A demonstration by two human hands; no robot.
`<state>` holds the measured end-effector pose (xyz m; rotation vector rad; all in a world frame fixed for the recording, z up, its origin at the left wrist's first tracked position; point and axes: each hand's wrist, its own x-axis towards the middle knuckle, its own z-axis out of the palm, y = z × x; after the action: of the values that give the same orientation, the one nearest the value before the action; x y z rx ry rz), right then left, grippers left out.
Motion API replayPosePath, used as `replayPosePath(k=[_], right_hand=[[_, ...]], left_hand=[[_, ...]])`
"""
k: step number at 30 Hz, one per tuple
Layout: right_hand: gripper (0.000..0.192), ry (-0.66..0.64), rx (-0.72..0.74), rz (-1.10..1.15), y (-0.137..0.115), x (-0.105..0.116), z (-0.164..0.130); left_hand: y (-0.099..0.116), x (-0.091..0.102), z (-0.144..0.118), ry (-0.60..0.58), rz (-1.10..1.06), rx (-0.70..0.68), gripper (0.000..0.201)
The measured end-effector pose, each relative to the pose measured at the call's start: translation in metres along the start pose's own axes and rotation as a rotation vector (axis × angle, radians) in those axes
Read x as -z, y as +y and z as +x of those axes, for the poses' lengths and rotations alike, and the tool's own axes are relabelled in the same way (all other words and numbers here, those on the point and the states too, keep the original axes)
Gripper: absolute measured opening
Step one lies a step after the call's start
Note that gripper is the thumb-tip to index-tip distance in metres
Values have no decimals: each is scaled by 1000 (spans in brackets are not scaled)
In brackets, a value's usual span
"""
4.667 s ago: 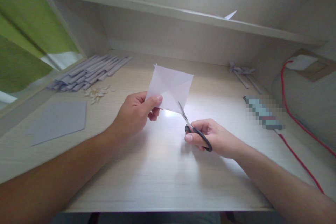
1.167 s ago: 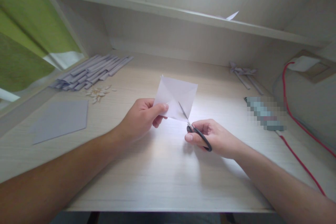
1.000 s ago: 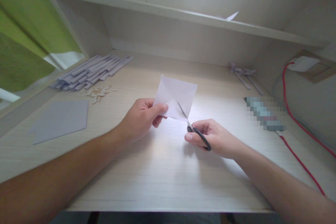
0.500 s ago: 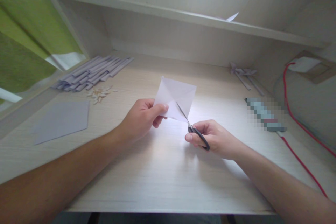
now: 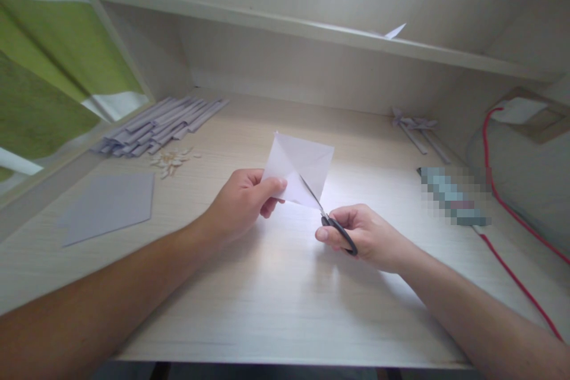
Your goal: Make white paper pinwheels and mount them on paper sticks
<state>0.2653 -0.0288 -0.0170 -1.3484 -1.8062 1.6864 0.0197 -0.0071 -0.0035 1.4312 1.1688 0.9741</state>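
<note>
My left hand (image 5: 249, 199) pinches the lower left part of a square white sheet of paper (image 5: 307, 160), thumb on top and fingers beneath. Crease lines run across the sheet towards its corners. My right hand (image 5: 356, 234) is closed around the black handles of a pair of scissors (image 5: 339, 234). The blades reach up and left over the paper from its lower right corner, with the tip near the middle of the sheet. Both the paper and the scissors are held above the desk.
Rolled paper sticks (image 5: 164, 122) lie piled at the back left, beside small pale pieces (image 5: 171, 160). A stack of paper (image 5: 109, 208) rests at left. Paper pinwheels (image 5: 416, 127) lie back right. A blurred-out device (image 5: 452, 196) and red cable (image 5: 521, 288) are at right, beneath a shelf (image 5: 289, 24).
The whole view has shifted very slightly. Both hands, the paper and the scissors keep almost the same positions relative to each other.
</note>
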Motion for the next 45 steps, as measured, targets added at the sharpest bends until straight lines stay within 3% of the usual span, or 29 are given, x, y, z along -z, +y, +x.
replayPosePath(k=[38, 45], right_hand=[[55, 53, 13, -32, -3, 0, -1], [53, 53, -56, -134, -1, 2, -1]], left_hand=[[-1, 1, 0, 9, 42, -18, 36], [2, 2, 0, 53, 60, -47, 39]])
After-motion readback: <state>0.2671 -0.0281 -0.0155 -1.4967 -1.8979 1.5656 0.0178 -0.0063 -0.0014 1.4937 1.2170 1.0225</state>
